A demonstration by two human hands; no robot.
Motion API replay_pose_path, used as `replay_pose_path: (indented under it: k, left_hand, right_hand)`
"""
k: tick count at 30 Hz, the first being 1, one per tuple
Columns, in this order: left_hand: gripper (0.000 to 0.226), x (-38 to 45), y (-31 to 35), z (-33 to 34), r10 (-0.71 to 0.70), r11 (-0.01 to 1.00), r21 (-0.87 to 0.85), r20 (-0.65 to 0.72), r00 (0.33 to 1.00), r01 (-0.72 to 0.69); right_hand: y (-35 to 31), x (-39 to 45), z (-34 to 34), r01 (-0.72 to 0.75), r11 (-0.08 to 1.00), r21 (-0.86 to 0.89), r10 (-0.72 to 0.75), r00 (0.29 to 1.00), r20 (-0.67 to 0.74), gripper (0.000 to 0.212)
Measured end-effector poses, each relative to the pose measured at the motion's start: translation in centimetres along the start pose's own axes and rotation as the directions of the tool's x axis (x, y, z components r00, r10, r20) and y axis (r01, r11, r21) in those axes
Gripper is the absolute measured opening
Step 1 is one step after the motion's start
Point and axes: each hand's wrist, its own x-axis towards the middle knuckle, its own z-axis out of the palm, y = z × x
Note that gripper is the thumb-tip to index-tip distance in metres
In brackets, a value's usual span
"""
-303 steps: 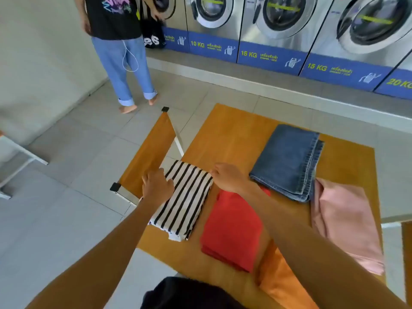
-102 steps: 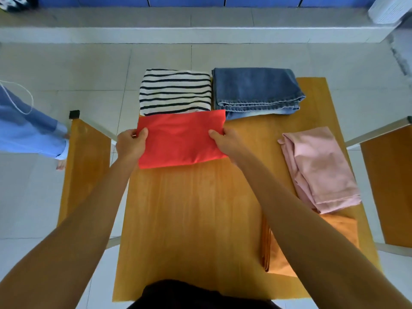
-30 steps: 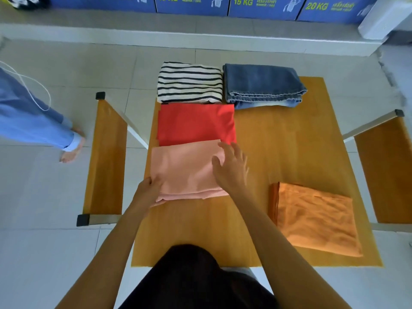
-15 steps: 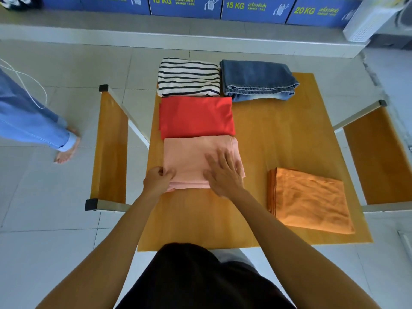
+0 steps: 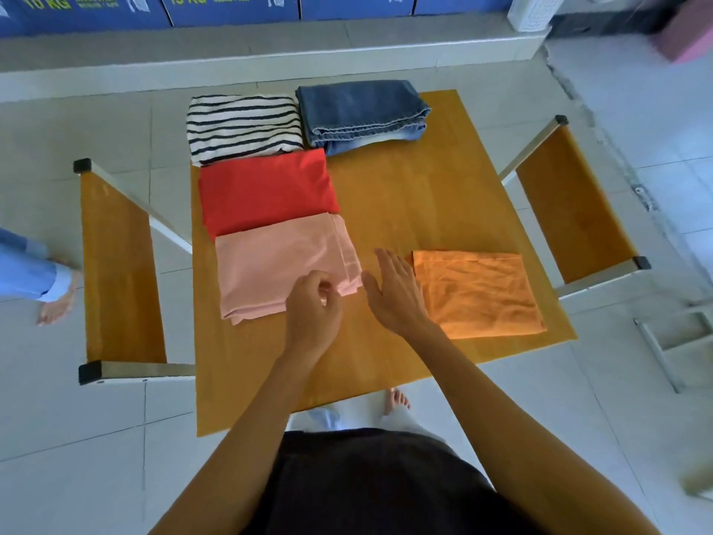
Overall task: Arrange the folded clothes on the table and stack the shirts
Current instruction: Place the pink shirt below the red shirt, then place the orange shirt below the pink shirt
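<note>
Folded clothes lie on the wooden tabletop [image 5: 405,195]. Left column, far to near: striped shirt [image 5: 243,127], red shirt [image 5: 266,189], pink shirt [image 5: 277,266], each touching or slightly overlapping the next. Folded jeans [image 5: 360,112] sit just beside the striped shirt at the far edge. Orange shirt [image 5: 476,293] lies apart, near right. Left hand [image 5: 314,308] is over the pink shirt's near right corner, fingers curled; cannot tell whether it grips cloth. Right hand [image 5: 393,291] has straight, spread fingers between the pink and orange shirts, holding nothing.
</note>
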Motion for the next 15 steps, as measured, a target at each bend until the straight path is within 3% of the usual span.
replay_pose_path:
  k: [3,6,9,12,15]
  left_hand:
    - [0.018,-0.8,2.1,4.4,0.012,1.0,-0.019,0.292,0.956,-0.007]
    - [0.03,-1.1,3.9,8.4,-0.046,0.998,0.065,0.433,0.9,0.019]
    - [0.041,-0.9,5.9,11.7,-0.224,0.974,0.13,0.406,0.886,0.186]
    - [0.05,-0.3,7.3,13.9,-0.389,0.917,0.208,0.286,0.876,0.339]
    - [0.061,-0.1,7.9,15.4,-0.51,0.855,0.242,0.219,0.832,0.46]
  right_hand:
    - [4.4,-1.0,-2.4,-0.079,0.997,0.007,0.079,0.996,-0.035,0.058]
    - [8.9,-2.1,-5.8,-0.217,0.976,-0.002,0.216,0.973,-0.077,0.057]
    - [13.0,-2.9,-9.2,-0.381,0.925,-0.002,0.377,0.917,-0.127,0.06]
    - [16.5,-3.2,-11.5,-0.565,0.82,-0.089,0.547,0.82,-0.17,0.065]
    - [19.4,-2.7,-12.5,-0.656,0.754,-0.025,0.653,0.753,-0.081,0.074]
